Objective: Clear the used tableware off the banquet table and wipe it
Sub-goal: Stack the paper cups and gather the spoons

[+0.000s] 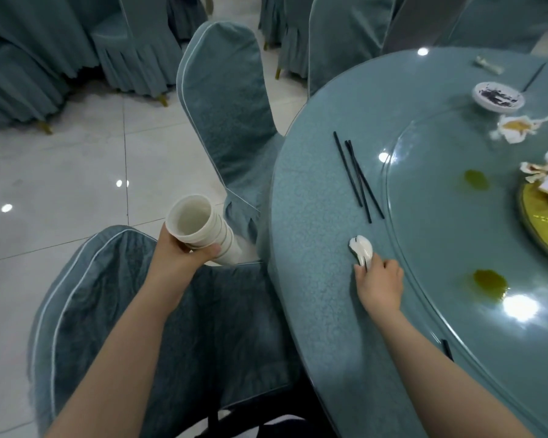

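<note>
Gripping cup stack [203,233] sideways, left hand [184,252]; right hand [381,282] (arm outstretched) pinching white spoons [361,249].

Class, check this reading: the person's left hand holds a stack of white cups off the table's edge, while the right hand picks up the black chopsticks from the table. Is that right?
Not quite. The head view shows the right hand pinching the white spoons; the black chopsticks lie untouched further along the table. The left hand does hold the stack of white cups off the table's edge.
</note>
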### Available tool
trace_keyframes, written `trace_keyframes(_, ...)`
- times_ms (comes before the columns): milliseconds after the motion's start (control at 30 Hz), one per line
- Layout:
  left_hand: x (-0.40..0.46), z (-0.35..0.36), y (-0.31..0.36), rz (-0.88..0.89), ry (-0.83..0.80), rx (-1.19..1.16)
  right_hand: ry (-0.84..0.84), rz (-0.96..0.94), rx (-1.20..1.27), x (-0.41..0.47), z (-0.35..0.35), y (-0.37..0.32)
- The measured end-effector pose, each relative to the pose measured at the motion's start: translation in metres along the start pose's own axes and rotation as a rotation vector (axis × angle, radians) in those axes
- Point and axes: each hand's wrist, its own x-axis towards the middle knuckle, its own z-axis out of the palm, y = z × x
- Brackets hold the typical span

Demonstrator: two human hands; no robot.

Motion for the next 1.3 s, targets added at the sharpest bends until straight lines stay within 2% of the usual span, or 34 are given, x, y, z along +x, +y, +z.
trace_keyframes(633, 0.005, 0.013, 0.004, 0.030, -0.041, 0.022, -0.054, -0.129, 0.052, 0.017, -0.013, -0.007)
trace_keyframes(833, -0.009, -0.011, 0.015, 0.064, -0.014, -0.006, -0.152, -0.282, 0.111, -0.008, -0.026, -0.041)
trace_keyframes(1033, -0.050, -0.083, 0.040, 0.174, 0.057, -0.020, -0.160, -0.463, 0.194, -0.062, -0.045, -0.117)
trace_keyframes(1300, -0.136, -0.258, 0.052, 0.241, 0.134, -0.014, -0.133, -0.742, 0.309, -0.207, -0.043, -0.242)
